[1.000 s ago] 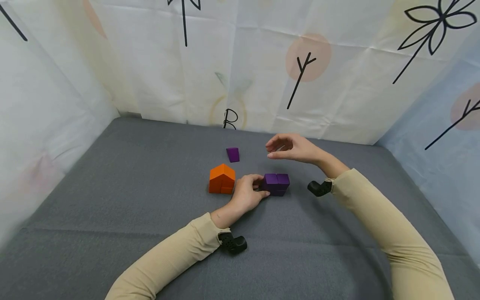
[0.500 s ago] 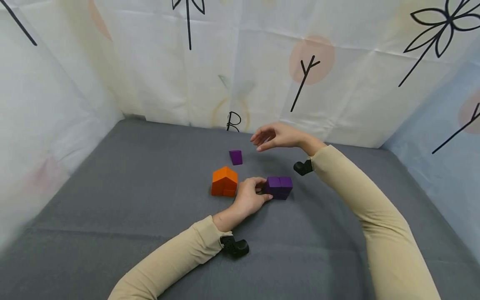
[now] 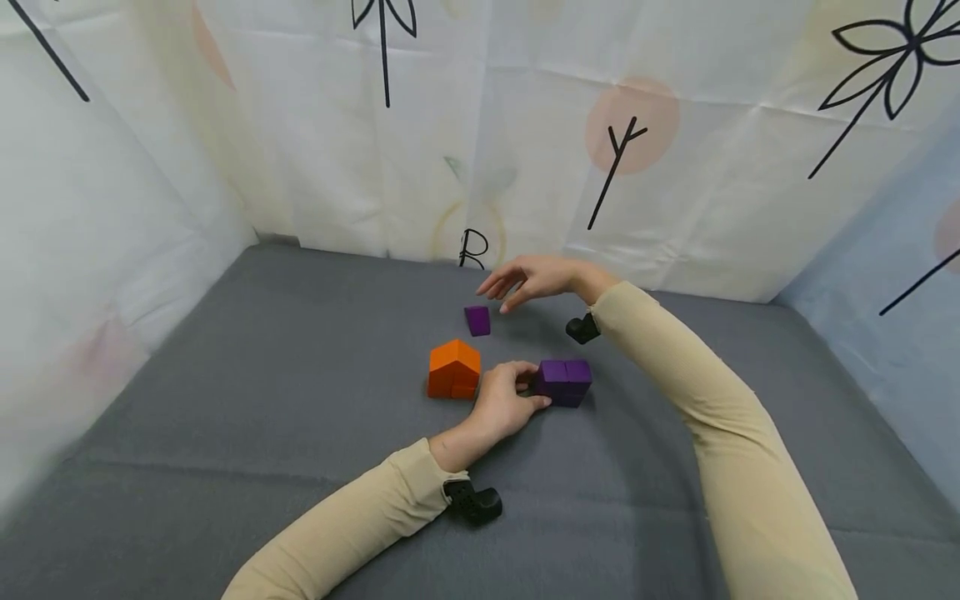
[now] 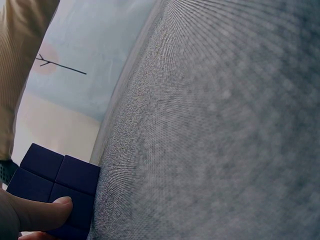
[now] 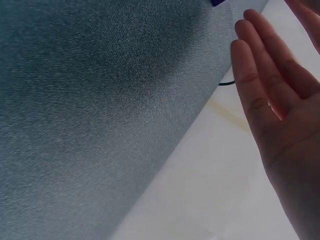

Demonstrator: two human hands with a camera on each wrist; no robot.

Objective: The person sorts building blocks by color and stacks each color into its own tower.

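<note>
My left hand (image 3: 504, 404) grips a purple block cluster (image 3: 566, 383) by its left side, thumb on the near face and fingers behind. In the left wrist view, the thumb (image 4: 55, 212) presses on the front of the cluster (image 4: 75, 175), whose face is split by seams into smaller blocks. Fingers extended and holding nothing, my right hand (image 3: 536, 277) hovers just right of a small purple block (image 3: 477, 321) with slanted sides. Only a corner of a purple piece (image 5: 216, 2) shows at the top of the right wrist view, beyond the fingertips.
An orange house-shaped block stack (image 3: 453, 371) with a peaked top stands just left of my left hand. Grey cloth (image 3: 315, 350) covers the table. Behind it hangs a white printed curtain (image 3: 525, 167), which also runs along both sides.
My right hand has moved left, over the back of the table, to beside the small purple block. The left hand keeps its grip on the purple cluster. The head view has shifted slightly.
</note>
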